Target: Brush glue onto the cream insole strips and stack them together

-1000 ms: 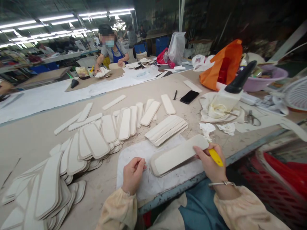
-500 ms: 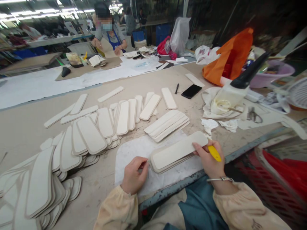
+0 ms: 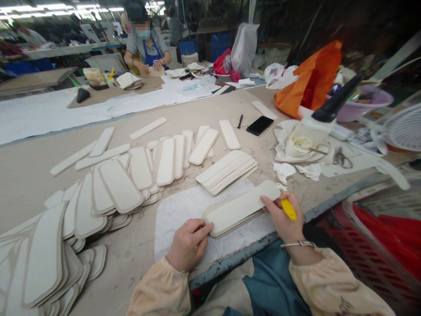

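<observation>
A small stack of cream, round-cornered strips (image 3: 241, 208) lies on a white sheet (image 3: 174, 210) at the table's front edge. My left hand (image 3: 189, 243) is closed, its index finger and thumb at the left end of the top strip. At the other end, my right hand (image 3: 286, 215) has its thumb on the top strip and its fingers curled round a yellow-handled tool (image 3: 288, 209). The tool's working end is mostly hidden by the hand. Just behind lies a fanned pile of similar strips (image 3: 226, 171).
Many overlapping strips (image 3: 121, 186) cover the left side. Toward the right are a phone (image 3: 259, 126), crumpled tissues (image 3: 283, 172), scissors (image 3: 342, 158) and a whitish container (image 3: 301, 138) with a stick. A red basket (image 3: 355, 241) stands beside the table. A co-worker (image 3: 149, 48) works opposite.
My left hand has shifted slightly right, its index finger now reaching onto the strip's left end. My right hand keeps its hold. The co-worker's hands have come lower and closer together.
</observation>
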Demonstrator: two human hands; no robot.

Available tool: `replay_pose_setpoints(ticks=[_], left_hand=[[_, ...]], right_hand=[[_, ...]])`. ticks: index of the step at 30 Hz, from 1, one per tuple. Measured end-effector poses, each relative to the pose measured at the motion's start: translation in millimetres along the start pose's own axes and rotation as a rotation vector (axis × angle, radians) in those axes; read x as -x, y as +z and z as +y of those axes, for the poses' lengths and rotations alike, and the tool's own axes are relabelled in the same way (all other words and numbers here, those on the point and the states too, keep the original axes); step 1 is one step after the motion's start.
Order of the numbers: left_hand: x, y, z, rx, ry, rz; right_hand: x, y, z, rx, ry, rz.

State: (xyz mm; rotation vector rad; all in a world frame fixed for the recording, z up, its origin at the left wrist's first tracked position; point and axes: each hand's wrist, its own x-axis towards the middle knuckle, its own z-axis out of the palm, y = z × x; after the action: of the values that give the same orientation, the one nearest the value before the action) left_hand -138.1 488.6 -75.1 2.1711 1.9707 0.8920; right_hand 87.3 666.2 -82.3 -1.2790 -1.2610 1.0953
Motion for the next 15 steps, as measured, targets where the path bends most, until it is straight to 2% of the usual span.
replay_pose_setpoints(ticks=[4, 7, 11, 15], left_hand=[[-0.7, -0.2, -2.1, -0.029, 0.047, 0.000], [-0.6, 0.7, -6.8, -0.049, 0.095, 0.006], [-0.5, 2.6, -12.4, -0.063, 0.131, 0.014], [-1.7, 2.5, -13.0, -0.066, 0.140, 0.016]], right_hand=[[-10.5, -7.8, 3.4, 0.121, -0.134, 0.040], [-23.9, -14.6, 1.6, 0.236, -0.183, 0.048], [-37.3, -20.9, -4.2, 0.420, -0.212, -0.046], [-37.7, -22.7, -7.4, 0.651, -0.224, -0.102]])
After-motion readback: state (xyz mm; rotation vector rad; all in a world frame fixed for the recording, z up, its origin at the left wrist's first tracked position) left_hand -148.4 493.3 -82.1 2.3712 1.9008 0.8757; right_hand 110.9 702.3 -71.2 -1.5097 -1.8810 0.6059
